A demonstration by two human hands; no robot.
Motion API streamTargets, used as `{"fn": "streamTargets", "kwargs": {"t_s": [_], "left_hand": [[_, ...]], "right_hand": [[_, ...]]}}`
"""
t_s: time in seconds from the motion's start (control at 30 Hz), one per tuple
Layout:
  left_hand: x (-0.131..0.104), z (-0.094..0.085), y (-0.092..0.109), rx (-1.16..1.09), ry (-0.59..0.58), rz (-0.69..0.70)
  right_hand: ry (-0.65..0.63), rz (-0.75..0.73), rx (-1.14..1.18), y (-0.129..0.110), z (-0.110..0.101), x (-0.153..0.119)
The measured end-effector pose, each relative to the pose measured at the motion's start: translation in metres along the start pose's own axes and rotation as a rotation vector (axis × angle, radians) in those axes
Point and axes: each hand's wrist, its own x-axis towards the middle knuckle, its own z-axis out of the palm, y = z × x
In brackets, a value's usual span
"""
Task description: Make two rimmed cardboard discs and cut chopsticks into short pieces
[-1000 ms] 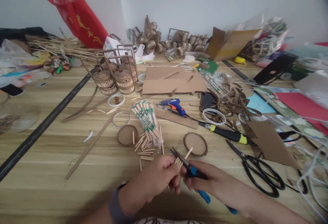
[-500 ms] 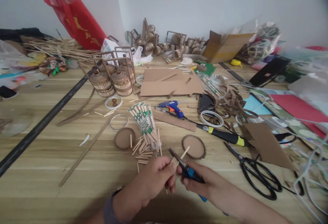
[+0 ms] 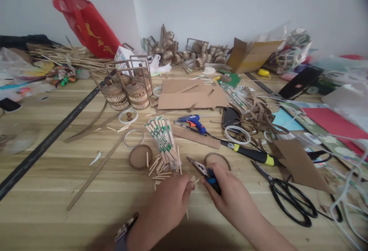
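My left hand (image 3: 174,193) is closed, pinching thin wooden sticks (image 3: 197,181) whose ends poke out toward the right. How many it holds is hidden by the fingers. In my right hand (image 3: 232,189) are blue-and-black handled pliers (image 3: 198,165), their metal jaws pointing up and left above the sticks. The fingers of that hand wrap the handles and partly cover a round cardboard disc (image 3: 217,159) with a corrugated rim. A second such disc (image 3: 138,157) lies to the left, with one short stick standing in it. Between them is a pile of short cut sticks (image 3: 156,165) beside paper-wrapped sticks (image 3: 162,136).
A blue glue gun (image 3: 194,122) lies beyond the sticks. Black scissors (image 3: 287,195) and a black-yellow tool (image 3: 253,154) are at the right. Lidded stick baskets (image 3: 115,95) stand at the back left, and a cardboard sheet (image 3: 192,95) lies mid-table.
The pliers have moved off the sticks, and my right hand has turned and shifted up over the disc's near edge. My left hand has rotated, its back now more toward me.
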Motion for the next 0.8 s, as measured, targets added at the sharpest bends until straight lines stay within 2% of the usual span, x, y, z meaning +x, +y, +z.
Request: {"fn": "streamTargets", "kwargs": {"t_s": [0.1, 0.27, 0.4, 0.47, 0.6, 0.7, 0.8], "left_hand": [[0.002, 0.004, 0.000, 0.102, 0.036, -0.009], [0.007, 0.007, 0.007, 0.188, 0.012, -0.073], [0.009, 0.005, 0.008, 0.177, 0.020, -0.098], [0.008, 0.000, 0.002, 0.043, 0.002, -0.066], [0.009, -0.010, -0.013, -0.580, -0.151, -0.006], [0.014, -0.009, -0.014, -0.860, -0.129, -0.075], [0.019, -0.003, -0.006, -0.931, -0.201, -0.123]], "right_hand": [[-0.011, 0.042, 0.019, 0.003, 0.006, 0.002], [0.007, 0.058, -0.041, 0.002, 0.016, 0.002], [-0.012, 0.116, -0.040, 0.002, 0.019, 0.007], [-0.092, 0.166, 0.105, 0.006, 0.009, 0.012], [-0.302, 0.172, 0.453, 0.014, -0.025, 0.019], [-0.381, 0.136, 0.468, 0.010, -0.042, 0.019], [-0.432, 0.103, 0.450, 0.000, -0.041, 0.017]]}}
